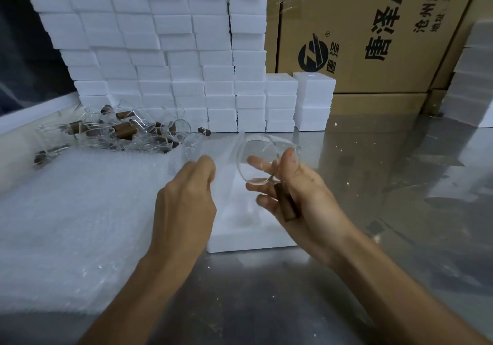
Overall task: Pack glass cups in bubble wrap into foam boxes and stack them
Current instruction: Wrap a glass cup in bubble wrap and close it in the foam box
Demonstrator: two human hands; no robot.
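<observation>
over the open foam box (pixel 240 240), right hand (pixel 298 192) grips a glass cup (pixel 262 157) by its brown handle, left hand (pixel 186 192) pinches a bubble wrap sheet (pixel 80 211).

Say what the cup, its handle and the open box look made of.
Cup: clear glass, see-through with bright rim glints. Handle: probably wood, dark brown and matte. Box: white foam, dull, grainy, crumbs scattered nearby. Right hand holds the cup.

Hands: two, left hand (pixel 186 198) and right hand (pixel 298 192)
Held glass cup (pixel 262 157): one
Open foam box (pixel 240 227): one
Cardboard cartons (pixel 373 32): at least two
Stacked foam boxes (pixel 160 51): too many to count
</observation>
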